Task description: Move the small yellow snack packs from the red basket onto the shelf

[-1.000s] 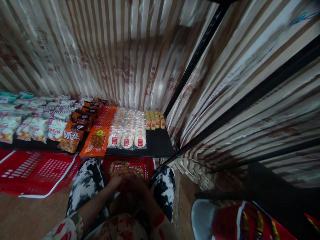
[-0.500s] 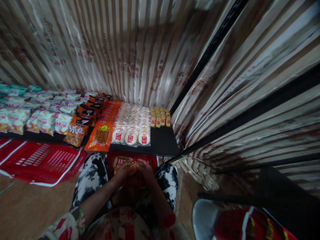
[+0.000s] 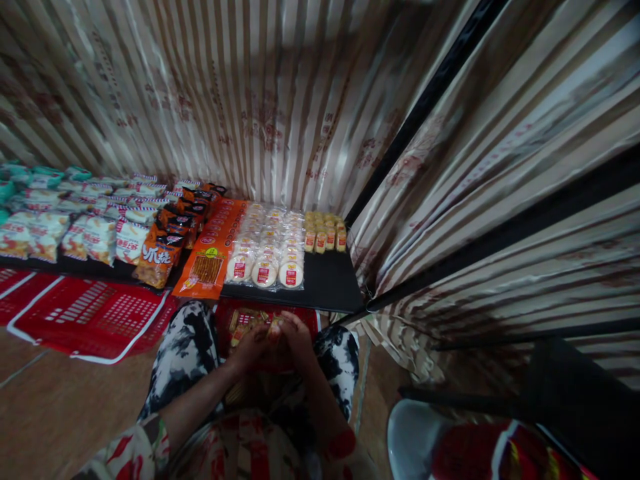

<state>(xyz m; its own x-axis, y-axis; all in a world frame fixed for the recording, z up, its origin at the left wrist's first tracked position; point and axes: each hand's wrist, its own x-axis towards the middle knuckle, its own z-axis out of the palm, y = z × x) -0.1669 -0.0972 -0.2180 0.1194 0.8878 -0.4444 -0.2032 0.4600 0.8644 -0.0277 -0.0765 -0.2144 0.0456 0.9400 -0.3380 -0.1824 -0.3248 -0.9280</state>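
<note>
**Both hands on one small pkt over the red basket**

While the striped curtain (image 3: 280, 100) fills the back and right of the view, the low black shelf (image 3: 330, 283) below it carries the stock in rows: white-and-red bags (image 3: 100, 237) on the left, dark orange bags (image 3: 160, 250), a flat orange pack (image 3: 205, 270), round cakes in clear wrap (image 3: 265, 270), then small yellow pkts (image 3: 325, 237) at the back right, w/ bare shelf in front of them. Flat red baskets (image 3: 95, 313) lie on the floor to the left. Between the knees sits a red basket (image 3: 305, 320) w/ more small snack pkts (image 3: 243, 320) inside.

Left hand (image 3: 253, 347) and right hand (image 3: 295, 340) are drawn together just above that basket, fingertips touching, pinching one small orange pkt (image 3: 273, 328) between them; exact grip is too dim to read.

Judgement: to place it well, hold by the edges w/o crushing, label facing front, and line it up w/ the yellow row so the shelf front stays even.
</note>
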